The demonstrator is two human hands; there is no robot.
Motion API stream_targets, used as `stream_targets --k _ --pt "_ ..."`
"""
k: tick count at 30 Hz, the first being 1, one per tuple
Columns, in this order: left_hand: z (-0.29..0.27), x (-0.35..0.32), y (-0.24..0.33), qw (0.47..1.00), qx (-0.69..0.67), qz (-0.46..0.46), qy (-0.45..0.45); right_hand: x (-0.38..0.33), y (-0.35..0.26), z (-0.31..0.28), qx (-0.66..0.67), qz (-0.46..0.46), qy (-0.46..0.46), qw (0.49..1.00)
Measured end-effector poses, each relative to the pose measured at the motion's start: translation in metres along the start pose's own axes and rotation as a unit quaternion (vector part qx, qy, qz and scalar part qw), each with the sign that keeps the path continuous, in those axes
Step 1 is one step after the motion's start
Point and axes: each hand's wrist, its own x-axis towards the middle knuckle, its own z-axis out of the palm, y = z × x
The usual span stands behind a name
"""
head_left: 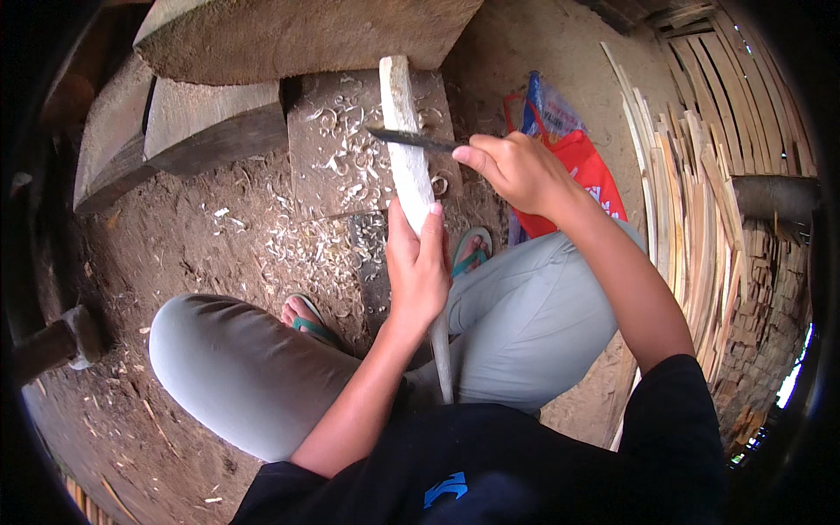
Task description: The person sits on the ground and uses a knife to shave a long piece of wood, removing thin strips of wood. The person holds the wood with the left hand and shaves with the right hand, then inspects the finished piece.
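A long pale piece of wood (409, 171) slants from under the big timber at the top down toward my waist. My left hand (418, 262) is wrapped round its middle. Above that grip, a dark-bladed knife (407, 137) lies across the wood, its tip pointing left. My right hand (507, 173) is closed on the knife's handle, which the fingers hide. Curled wood shavings (319, 254) are scattered over the board (306, 188) and ground beneath. The wood's thin lower end rests between my legs.
Heavy timber blocks (214, 122) stand at the upper left, with a large timber (297, 39) across the top. Red and blue bags (582, 166) lie beyond my right knee. Long wooden strips (691, 210) line the right side. A hammer-like tool (83, 337) is at the far left.
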Motion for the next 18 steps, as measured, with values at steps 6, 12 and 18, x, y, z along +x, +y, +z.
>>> stream_targets --k 6,12,18 --pt "0.001 -0.001 0.008 1.0 -0.01 -0.011 0.02 0.022 -0.023 0.006 0.059 0.051 0.011 0.997" --pt "0.004 -0.003 0.006 1.0 -0.01 -0.008 0.02 0.003 -0.001 0.001 -0.012 0.05 -0.013 0.999" --pt "-0.003 0.002 0.002 1.0 0.002 0.016 -0.008 0.011 -0.012 0.003 0.024 0.026 -0.013 0.999"
